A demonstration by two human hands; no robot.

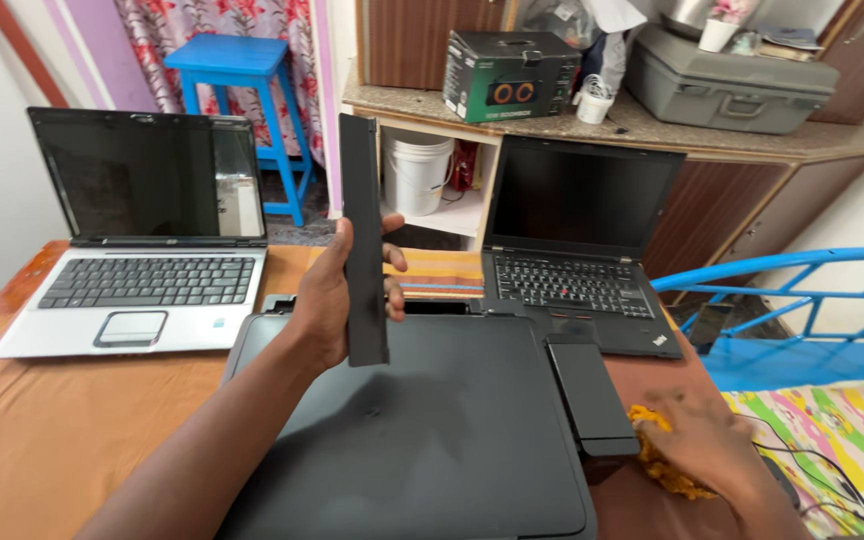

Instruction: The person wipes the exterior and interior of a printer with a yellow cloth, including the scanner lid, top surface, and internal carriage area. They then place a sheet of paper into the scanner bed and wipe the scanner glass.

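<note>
My left hand grips a long, flat black bar, probably a laptop battery, and holds it upright above a closed black laptop that lies in front of me. A second black battery block lies on the laptop's right edge. My right hand rests on the table at the lower right, pressed on a crumpled yellow cloth.
An open silver laptop stands at the left of the wooden table, an open black laptop at the back right. Behind are a blue stool, a white bucket, a counter with a box and a grey case. A blue chair frame stands right.
</note>
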